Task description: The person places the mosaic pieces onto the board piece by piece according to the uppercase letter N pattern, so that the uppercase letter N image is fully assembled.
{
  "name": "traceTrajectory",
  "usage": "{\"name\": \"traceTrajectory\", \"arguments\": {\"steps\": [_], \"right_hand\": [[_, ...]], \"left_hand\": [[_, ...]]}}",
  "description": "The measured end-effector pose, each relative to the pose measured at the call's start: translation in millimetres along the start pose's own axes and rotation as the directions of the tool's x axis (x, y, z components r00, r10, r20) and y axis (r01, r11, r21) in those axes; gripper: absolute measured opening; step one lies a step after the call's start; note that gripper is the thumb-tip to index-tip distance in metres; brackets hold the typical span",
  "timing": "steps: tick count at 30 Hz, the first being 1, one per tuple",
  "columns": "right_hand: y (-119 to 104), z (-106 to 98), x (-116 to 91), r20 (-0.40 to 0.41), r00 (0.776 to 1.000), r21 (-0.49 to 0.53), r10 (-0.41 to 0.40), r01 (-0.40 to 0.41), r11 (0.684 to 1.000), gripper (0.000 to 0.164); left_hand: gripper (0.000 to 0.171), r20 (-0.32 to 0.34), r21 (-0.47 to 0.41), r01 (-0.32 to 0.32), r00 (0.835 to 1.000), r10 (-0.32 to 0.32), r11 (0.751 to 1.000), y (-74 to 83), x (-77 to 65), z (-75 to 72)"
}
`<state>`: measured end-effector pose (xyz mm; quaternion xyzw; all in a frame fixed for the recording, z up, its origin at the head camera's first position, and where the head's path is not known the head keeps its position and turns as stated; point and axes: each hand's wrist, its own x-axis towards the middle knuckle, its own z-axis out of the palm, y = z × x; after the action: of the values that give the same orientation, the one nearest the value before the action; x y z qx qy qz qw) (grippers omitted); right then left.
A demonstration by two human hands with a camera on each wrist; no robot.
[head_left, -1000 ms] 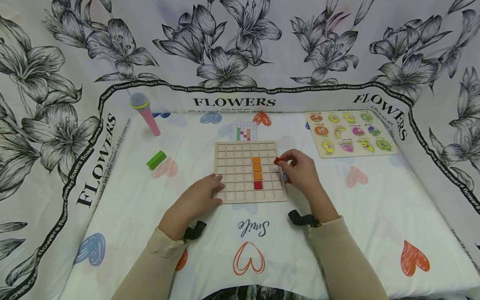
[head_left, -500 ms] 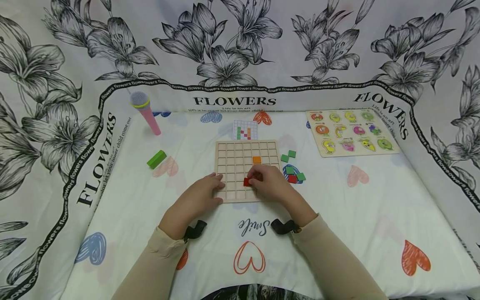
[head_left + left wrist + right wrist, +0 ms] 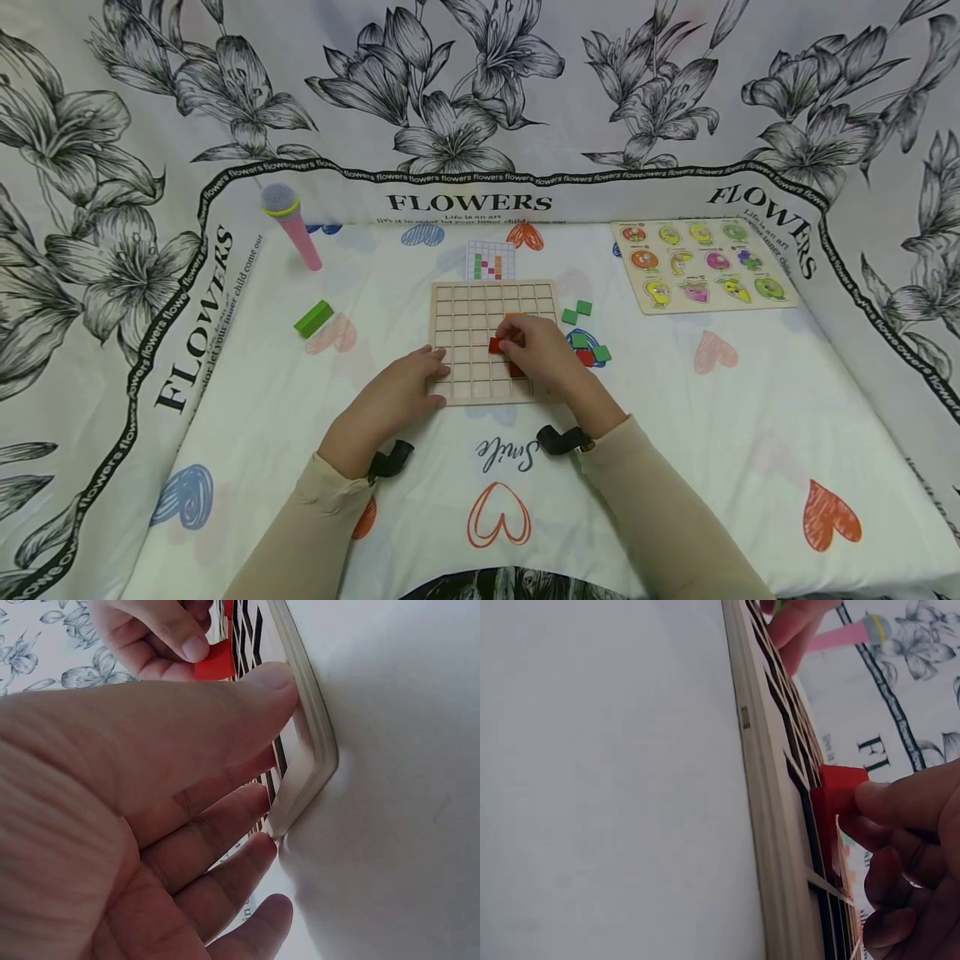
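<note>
My right hand (image 3: 546, 354) pinches a red square tile (image 3: 496, 345) between thumb and fingers over the middle of a wooden grid board (image 3: 465, 304). In the right wrist view the held tile (image 3: 845, 786) is close over the grid, beside another red tile (image 3: 823, 832) set in the board. An orange tile (image 3: 513, 316) shows partly behind the fingers; other tiles in that column are hidden by the hand. My left hand (image 3: 397, 392) rests on the board's left side, with the thumb (image 3: 271, 679) on its frame and the fingers loosely extended.
Several green tiles (image 3: 584, 308) and a red tile (image 3: 584, 357) lie right of the board. Behind it is a pattern card (image 3: 491, 261). A fruit puzzle board (image 3: 708, 267) sits back right, a green block (image 3: 313, 318) and toy microphone (image 3: 302, 242) at left.
My right hand has carried the red tile from the board's right edge leftward to its middle, then slightly toward the back. My left hand has stayed in place.
</note>
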<state>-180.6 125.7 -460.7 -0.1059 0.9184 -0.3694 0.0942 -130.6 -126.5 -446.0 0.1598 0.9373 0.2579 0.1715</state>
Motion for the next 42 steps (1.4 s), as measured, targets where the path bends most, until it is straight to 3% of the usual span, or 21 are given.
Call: {"name": "traceTrajectory", "arguments": {"steps": [11,25,36,42], "right_hand": [[0,2,1,0.041,0.999,-0.017,0.015,-0.014,1.0,0.006],[-1,5,-4,0.036,0.999,-0.196,-0.04,0.046,0.979,0.022],[-1,5,-8,0.057,0.995,-0.232,-0.086,0.097,0.968,0.027],[0,4,-8,0.059,0.995,-0.222,-0.08,0.091,0.971,0.028]], "left_hand": [[0.05,0.008,0.003,0.019,1.0,-0.019,1.0,2.1,0.4,-1.3],[0.05,0.009,0.004,0.021,1.0,-0.021,1.0,2.2,0.4,-1.2],[0.047,-0.016,0.028,-0.019,1.0,0.02,0.999,-0.5,0.2,0.5],[0.047,-0.016,0.029,-0.012,1.0,0.012,1.0,-0.4,0.5,1.0]]}}
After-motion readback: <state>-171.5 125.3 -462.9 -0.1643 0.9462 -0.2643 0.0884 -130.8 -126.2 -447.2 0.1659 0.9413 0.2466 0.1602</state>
